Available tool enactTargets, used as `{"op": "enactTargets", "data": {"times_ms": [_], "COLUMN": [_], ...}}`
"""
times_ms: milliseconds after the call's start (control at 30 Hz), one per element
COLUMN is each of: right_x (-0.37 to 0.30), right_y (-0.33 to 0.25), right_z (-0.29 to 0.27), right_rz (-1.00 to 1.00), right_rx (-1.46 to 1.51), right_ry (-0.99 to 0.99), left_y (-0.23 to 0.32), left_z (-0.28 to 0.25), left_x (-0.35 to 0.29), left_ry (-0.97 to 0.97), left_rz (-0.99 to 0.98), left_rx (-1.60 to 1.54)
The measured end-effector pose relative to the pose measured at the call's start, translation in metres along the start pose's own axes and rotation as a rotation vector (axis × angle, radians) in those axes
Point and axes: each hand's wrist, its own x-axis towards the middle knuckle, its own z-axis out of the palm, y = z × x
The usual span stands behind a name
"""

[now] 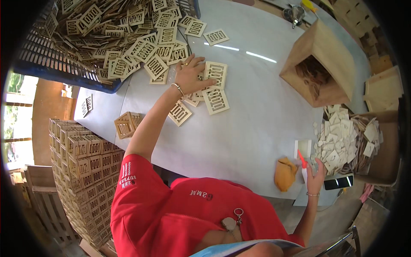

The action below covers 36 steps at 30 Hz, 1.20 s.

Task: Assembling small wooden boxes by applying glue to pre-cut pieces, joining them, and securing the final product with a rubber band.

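My left hand [189, 73] is stretched out over the white table [257, 124] and lies flat, fingers spread, on a small cluster of slotted wooden panels [215, 100]. Its thumb touches one upright-lying panel [216, 72]. A bracelet sits on that wrist. My right hand [315, 176] is at the table's near right edge, closed around a white glue bottle with a red nozzle [302, 162]. The bottle stands between an orange cloth [284, 172] and a heap of small wooden pieces [342, 137].
A blue crate [64, 73] heaped with slotted panels fills the far left. An open wooden box [338, 55] stands at the far right. One assembled lattice box [126, 124] sits on the table's left edge, with stacks of such boxes [81, 171] below. A phone [338, 182] lies near my right hand.
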Motion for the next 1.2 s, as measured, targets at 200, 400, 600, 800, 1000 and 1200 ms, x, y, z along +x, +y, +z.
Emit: {"op": "enactTargets", "data": {"times_ms": [200, 400, 600, 800, 1000, 1200], "right_x": [-0.020, -0.047, -0.055, -0.031, -0.028, -0.004], "right_y": [0.023, 0.033, 0.032, -0.013, -0.052, -0.112], "right_z": [-0.015, -0.024, -0.037, -0.090, -0.099, -0.073], "right_rz": [0.026, 0.135, 0.211, 0.204, 0.094, -0.030], "right_rx": [-0.064, 0.089, 0.310, 0.605, 1.002, 1.043], "right_ry": [-0.255, -0.348, -0.079, 0.293, 0.438, 0.338], "left_y": [0.011, 0.018, 0.074, 0.067, 0.064, 0.130], "left_z": [-0.007, -0.026, -0.027, 0.039, -0.006, -0.033], "left_x": [-0.014, -0.019, -0.063, -0.107, -0.119, -0.158], "left_ry": [0.298, 0.340, -0.202, -0.011, -0.130, -0.196], "left_rz": [0.095, -0.088, -0.269, -0.055, -0.328, -0.277], "left_rx": [-0.226, -0.531, -1.131, -0.683, -1.023, -1.311]}}
